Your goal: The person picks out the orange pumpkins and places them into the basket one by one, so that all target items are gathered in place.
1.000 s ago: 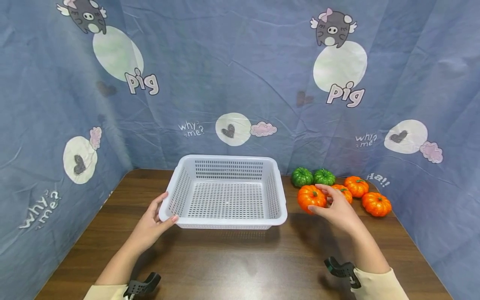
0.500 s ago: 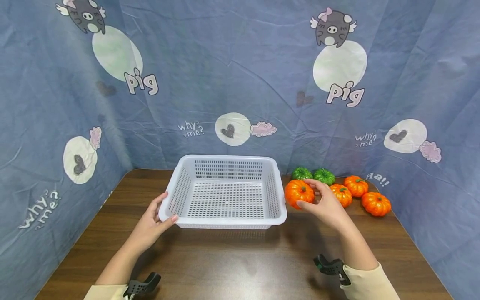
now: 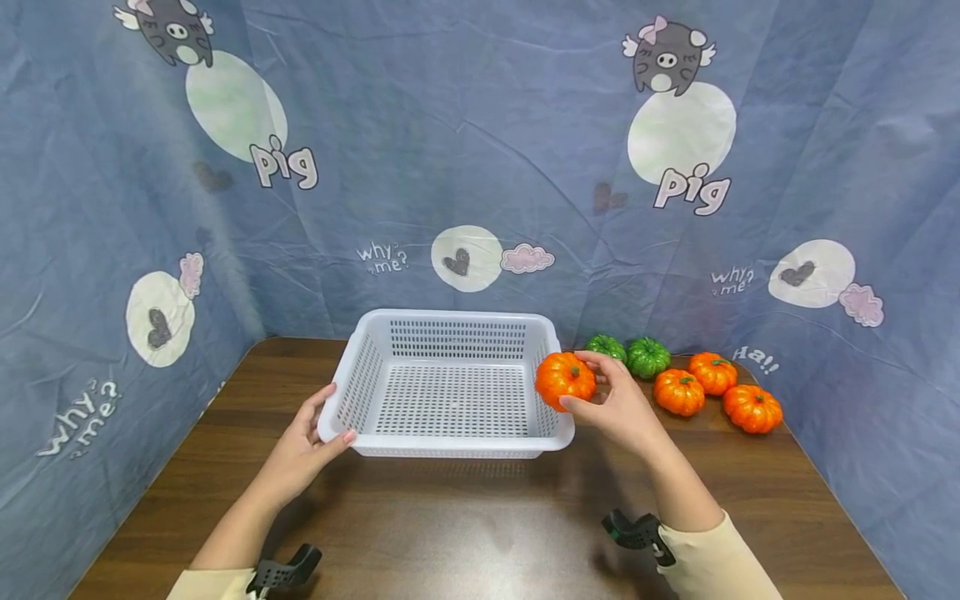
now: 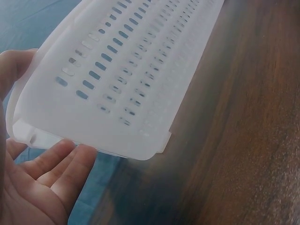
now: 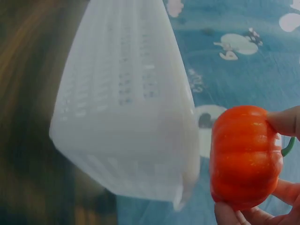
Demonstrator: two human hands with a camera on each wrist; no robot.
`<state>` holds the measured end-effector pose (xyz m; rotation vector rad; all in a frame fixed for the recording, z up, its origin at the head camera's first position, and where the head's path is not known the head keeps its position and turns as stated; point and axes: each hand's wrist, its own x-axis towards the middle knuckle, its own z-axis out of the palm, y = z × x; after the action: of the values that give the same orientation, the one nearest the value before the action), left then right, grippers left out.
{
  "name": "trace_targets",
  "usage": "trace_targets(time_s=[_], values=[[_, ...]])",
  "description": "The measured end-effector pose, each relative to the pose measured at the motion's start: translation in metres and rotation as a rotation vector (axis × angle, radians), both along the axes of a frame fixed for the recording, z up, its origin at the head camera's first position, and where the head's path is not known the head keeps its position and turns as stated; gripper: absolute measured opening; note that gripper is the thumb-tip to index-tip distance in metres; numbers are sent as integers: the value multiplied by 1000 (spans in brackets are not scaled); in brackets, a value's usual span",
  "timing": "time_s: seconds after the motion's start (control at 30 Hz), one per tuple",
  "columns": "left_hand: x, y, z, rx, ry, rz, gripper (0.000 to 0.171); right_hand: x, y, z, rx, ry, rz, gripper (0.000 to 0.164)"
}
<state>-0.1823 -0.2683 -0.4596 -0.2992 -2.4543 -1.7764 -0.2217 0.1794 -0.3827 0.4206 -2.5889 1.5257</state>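
My right hand (image 3: 618, 407) grips an orange pumpkin (image 3: 564, 380) between thumb and fingers, above the right rim of a white plastic basket (image 3: 457, 444). In the right wrist view the pumpkin (image 5: 246, 157) hangs beside the basket wall (image 5: 126, 117), its green stem toward the palm. At the basket's near left corner my left hand (image 3: 303, 446) holds the rim, thumb on top. The left wrist view shows its fingertips (image 4: 84, 157) against the end of the basket (image 4: 70, 105). Nothing lies inside the basket.
Two green pumpkins (image 3: 648, 357) sit at the back of the wooden table (image 3: 457, 525), right of the basket. Three more orange pumpkins (image 3: 678, 392) stand farther right. A blue printed cloth (image 3: 480, 150) hangs behind and at both sides.
My right hand has carried the orange pumpkin leftward and slightly up, from the table's right side to over the basket's right rim. The left hand and basket stay put.
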Motion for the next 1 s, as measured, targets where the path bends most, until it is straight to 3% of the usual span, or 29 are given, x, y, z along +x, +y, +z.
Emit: trace_targets(time_s=[0.57,1.0], values=[[0,-2,-2,-6,1,-7,86,-6,-52,-4,45,40,63,67],[0,-1,-2,11,0,-7,86,-8,-84,-5,3,21,94,67]])
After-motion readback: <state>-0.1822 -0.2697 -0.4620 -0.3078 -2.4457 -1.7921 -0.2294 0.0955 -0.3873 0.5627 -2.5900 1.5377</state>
